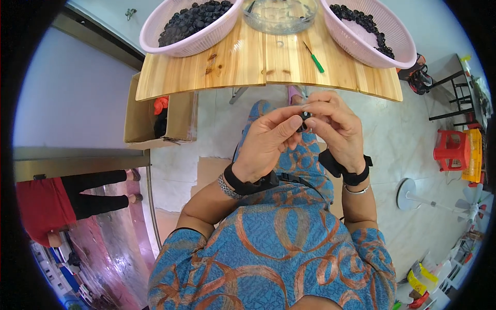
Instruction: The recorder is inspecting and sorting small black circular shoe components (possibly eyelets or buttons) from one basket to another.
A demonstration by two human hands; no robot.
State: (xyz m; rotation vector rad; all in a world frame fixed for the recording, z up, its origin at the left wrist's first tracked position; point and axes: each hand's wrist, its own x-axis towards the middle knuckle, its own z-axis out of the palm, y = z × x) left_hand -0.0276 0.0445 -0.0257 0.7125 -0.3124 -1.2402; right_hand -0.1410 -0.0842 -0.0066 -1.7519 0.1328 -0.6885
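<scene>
Just in front of the table's near edge, both hands meet over my lap around a small black round part (304, 122) with a pale spot on it. My left hand (271, 135) pinches it between thumb and fingers. From the other side, my right hand (338, 126) grips it too, thumb against it and fingers curled above. The fingers cover much of the part, so its exact kind is unclear. On the wooden table (243, 67) lies a small screwdriver (315, 59) with a green handle, its tip pointing away from me.
At the table's back left stands a pink basket (194, 47) heaped with black parts. A second pink basket (351, 44) with fewer sits at right, a clear round dish (279, 23) between them. Below left is a cardboard box (135, 111). Red stools (450, 150) and a fan (408, 194) stand right.
</scene>
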